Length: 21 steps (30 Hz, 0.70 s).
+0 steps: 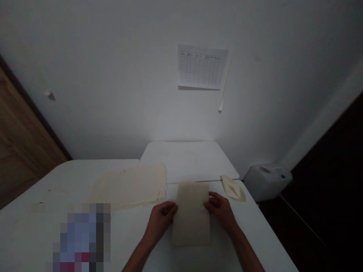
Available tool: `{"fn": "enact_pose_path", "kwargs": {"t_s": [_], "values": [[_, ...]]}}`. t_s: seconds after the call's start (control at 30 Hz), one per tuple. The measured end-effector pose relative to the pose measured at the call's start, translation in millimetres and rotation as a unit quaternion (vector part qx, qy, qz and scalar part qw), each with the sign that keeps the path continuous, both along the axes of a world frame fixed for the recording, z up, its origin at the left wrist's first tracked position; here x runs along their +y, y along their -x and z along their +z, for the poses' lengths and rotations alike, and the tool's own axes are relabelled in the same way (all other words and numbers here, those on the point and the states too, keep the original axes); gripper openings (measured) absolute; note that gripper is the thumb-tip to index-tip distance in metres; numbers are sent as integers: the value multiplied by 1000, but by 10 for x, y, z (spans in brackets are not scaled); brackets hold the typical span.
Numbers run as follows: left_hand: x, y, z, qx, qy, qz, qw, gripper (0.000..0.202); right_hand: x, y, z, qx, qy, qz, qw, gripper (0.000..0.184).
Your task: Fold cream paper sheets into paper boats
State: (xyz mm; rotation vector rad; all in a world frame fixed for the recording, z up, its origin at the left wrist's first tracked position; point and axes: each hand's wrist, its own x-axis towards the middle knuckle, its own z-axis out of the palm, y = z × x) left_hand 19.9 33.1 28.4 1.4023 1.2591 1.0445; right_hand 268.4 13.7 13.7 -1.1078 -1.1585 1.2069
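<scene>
A beige sheet of paper [192,213], apparently folded lengthwise, lies on the white table [255,226] in front of me. My left hand [161,219] grips its left edge with the fingers curled against it. My right hand [221,209] holds the right edge the same way, fingers bent onto the paper. A stack of similar cream sheets [130,185] lies to the left, behind my left hand. A small folded paper shape [233,188] rests at the table's right rear corner.
A second white table [188,158] stands against the wall behind. A printed chart [202,67] hangs on the wall. A white container [266,179] sits on the floor at the right. A wooden door [19,143] is at left. A blurred patch [82,238] covers the near left.
</scene>
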Motion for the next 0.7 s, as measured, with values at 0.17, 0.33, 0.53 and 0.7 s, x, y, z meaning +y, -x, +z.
{"fn": "enact_pose_path", "kwargs": {"t_s": [0.17, 0.33, 0.53, 0.7], "values": [[-43, 32, -59, -40, 28, 18, 999, 40, 11, 22, -61, -25, 38, -25, 999, 59], [-40, 36, -57, -65, 49, 36, 996, 45, -11, 25, -66, -77, 52, -39, 995, 50], [-57, 16, -53, -53, 58, 42, 996, 42, -24, 29, -13, -87, 59, -44, 993, 44], [-58, 49, -104, -37, 74, 12, 996, 42, -39, 47, 18, -68, 46, -40, 996, 41]]}}
